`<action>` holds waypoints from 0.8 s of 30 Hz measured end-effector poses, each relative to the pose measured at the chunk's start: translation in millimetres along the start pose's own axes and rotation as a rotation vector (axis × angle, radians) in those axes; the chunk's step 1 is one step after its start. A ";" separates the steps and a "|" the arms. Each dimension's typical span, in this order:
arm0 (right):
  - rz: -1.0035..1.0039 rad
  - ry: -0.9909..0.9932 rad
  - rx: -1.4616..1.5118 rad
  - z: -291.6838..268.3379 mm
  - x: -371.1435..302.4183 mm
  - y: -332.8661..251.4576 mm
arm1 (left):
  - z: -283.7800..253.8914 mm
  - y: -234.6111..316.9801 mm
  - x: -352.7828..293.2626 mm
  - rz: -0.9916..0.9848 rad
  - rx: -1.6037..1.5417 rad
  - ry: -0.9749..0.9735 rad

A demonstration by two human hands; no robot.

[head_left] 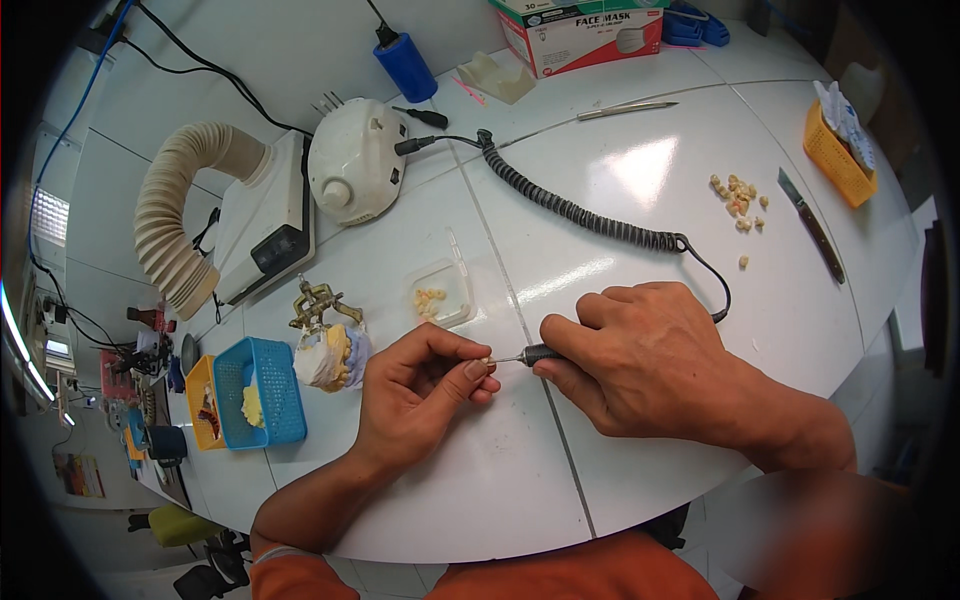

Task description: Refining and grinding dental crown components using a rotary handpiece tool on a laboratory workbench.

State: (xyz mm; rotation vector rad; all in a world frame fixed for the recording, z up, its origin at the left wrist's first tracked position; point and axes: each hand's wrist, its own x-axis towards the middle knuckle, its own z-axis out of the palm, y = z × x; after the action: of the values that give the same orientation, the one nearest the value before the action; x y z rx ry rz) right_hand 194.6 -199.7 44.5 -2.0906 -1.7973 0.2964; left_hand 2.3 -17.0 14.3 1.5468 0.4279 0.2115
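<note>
My left hand (415,395) pinches a small tooth-like piece (490,366) between thumb and fingertips; most of it is covered. In my right hand (650,365) is a rotary handpiece (541,354) with a black grip, its thin metal bit pointing left and meeting the piece. A black coiled cord (580,213) runs from the handpiece to a white control unit (355,165). Left of my left hand stands a dental cast (322,362) on a brass articulator (318,303). Beyond the hands, a clear plastic box (459,295) contains several small yellowish teeth (428,303).
Several loose teeth (738,195) lie at the right, beside a dark-handled knife (815,230). A yellow basket (840,160) sits at the right edge. A blue basket (288,422) and a ribbed hose (160,205) are at the left. A mask box (585,40) stands at the back.
</note>
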 end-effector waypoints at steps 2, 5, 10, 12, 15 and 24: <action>0.000 0.019 0.000 3.1 -0.1 -0.1 | -0.1 -0.5 0.1 0.007 -0.009 0.008; -0.004 0.025 0.002 2.1 -0.2 0.8 | -0.1 -0.6 0.0 0.006 0.005 0.001; -0.002 0.040 -0.016 2.5 -0.2 -0.1 | -1.9 -0.3 -0.4 -0.001 -0.015 -0.017; -0.004 -0.002 0.007 -0.7 0.5 0.9 | -2.0 0.0 -0.6 0.001 -0.009 -0.020; -0.001 0.057 -0.011 4.0 -0.9 -0.6 | -1.7 0.8 -0.7 -0.011 -0.011 -0.014; 0.018 0.009 0.004 0.1 -0.3 0.0 | -1.8 0.3 -0.5 0.002 -0.003 -0.028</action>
State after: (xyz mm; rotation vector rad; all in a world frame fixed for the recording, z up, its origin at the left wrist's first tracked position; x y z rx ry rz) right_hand 194.5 -199.9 44.5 -2.1030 -1.7718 0.2943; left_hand 1.2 -15.5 14.7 1.5457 0.4045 0.1916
